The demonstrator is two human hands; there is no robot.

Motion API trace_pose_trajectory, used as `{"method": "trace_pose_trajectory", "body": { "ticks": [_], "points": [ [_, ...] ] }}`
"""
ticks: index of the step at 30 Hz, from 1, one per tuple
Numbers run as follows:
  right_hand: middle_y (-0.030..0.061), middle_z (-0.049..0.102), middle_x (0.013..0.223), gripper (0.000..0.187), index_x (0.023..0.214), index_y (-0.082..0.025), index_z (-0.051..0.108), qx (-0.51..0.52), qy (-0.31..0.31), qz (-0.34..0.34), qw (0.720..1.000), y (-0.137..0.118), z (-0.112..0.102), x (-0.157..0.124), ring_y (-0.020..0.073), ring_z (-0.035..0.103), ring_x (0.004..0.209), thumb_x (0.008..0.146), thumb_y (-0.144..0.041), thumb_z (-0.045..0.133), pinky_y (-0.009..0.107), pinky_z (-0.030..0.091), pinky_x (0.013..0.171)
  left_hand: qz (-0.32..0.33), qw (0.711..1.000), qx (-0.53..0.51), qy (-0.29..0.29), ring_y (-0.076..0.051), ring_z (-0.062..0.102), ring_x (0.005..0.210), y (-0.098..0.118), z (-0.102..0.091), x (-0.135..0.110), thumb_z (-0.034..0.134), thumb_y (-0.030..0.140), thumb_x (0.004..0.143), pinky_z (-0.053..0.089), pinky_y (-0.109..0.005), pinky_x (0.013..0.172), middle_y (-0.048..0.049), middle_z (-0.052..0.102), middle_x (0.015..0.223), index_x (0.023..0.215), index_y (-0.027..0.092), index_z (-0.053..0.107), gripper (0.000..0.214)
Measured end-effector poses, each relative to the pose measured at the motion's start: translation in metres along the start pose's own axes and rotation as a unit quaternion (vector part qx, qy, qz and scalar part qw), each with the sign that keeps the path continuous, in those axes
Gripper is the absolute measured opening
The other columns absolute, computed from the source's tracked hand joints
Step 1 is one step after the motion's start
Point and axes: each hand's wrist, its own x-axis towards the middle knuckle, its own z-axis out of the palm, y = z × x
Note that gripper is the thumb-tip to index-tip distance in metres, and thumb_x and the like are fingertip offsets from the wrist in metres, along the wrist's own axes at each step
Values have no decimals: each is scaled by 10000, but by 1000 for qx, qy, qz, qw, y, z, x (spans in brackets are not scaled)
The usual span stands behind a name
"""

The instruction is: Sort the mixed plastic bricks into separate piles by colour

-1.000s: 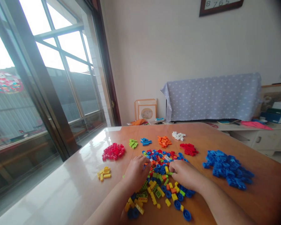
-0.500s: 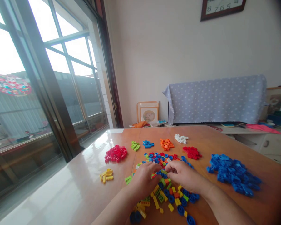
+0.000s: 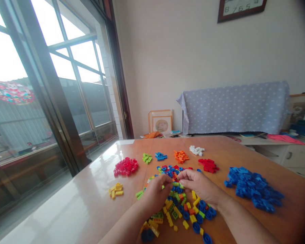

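Note:
A mixed pile of small coloured bricks [image 3: 178, 203] lies on the wooden table [image 3: 91, 203] in front of me. Both my hands hover just above it, fingertips almost meeting. My left hand [image 3: 156, 193] is curled with its fingers pinched toward a light green brick [image 3: 176, 184]. From the right, my right hand [image 3: 199, 186] pinches the other end of that same green brick with thumb and forefinger. Whether the green piece is one brick or two is too small to tell.
Sorted heaps ring the pile: red bricks [image 3: 125, 166], yellow [image 3: 115, 190], light green [image 3: 146, 158], small blue [image 3: 160, 156], orange [image 3: 181, 156], white [image 3: 196, 150], dark red [image 3: 208, 165] and a large blue heap [image 3: 254, 188]. A window [image 3: 53, 84] lines the left; a cloth-covered object [image 3: 234, 108] stands behind.
Both hands have drawn together and risen slightly above the pile, with a green brick now pinched between them. The camera tilted a little between the first two frames.

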Motion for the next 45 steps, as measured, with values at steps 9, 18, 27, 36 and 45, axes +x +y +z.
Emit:
{"method": "trace_pose_trajectory", "body": {
  "ticks": [9, 18, 27, 36, 45],
  "points": [
    [20, 672, 1005, 282, 1043, -215, 654, 64, 34, 14, 997, 5, 2, 4, 176, 624, 981, 843, -412, 678, 289, 532, 835, -65, 961, -269, -29, -152, 568, 762, 0, 5, 4, 682, 438, 874, 414, -268, 700, -33, 653, 818, 925, 156, 626, 292],
    [16, 691, 933, 275, 947, -210, 652, 45, 48, -8, 998, 5, 13, 5, 179, 657, 919, 853, -468, 637, 294, 556, 810, -110, 919, -377, -25, -188, 649, 835, 7, 6, 4, 797, 472, 766, 457, -302, 791, -49, 695, 824, 878, 146, 652, 374],
    [25, 722, 923, 301, 1022, -214, 698, -28, 31, -15, 999, 4, 12, 5, 194, 676, 931, 905, -443, 542, 304, 551, 792, -124, 900, -418, -15, -192, 674, 842, 6, 6, 5, 830, 461, 730, 490, -331, 857, -49, 702, 841, 860, 149, 653, 382],
    [28, 722, 913, 284, 1034, -181, 685, -11, -14, -52, 998, -2, 14, 3, 184, 659, 908, 858, -393, 617, 280, 520, 771, -132, 912, -388, -1, -193, 664, 817, 6, 4, 5, 835, 602, 655, 499, -324, 815, -68, 701, 832, 842, 142, 651, 529],
    [5, 700, 797, 159, 915, -201, 657, -196, 89, -100, 971, 17, 10, 12, 168, 628, 760, 822, -302, 577, 268, 463, 696, -128, 931, -339, 36, -170, 626, 784, 0, -6, 9, 832, 549, 674, 467, -287, 767, -38, 673, 781, 834, 155, 656, 460]
  ]
}}
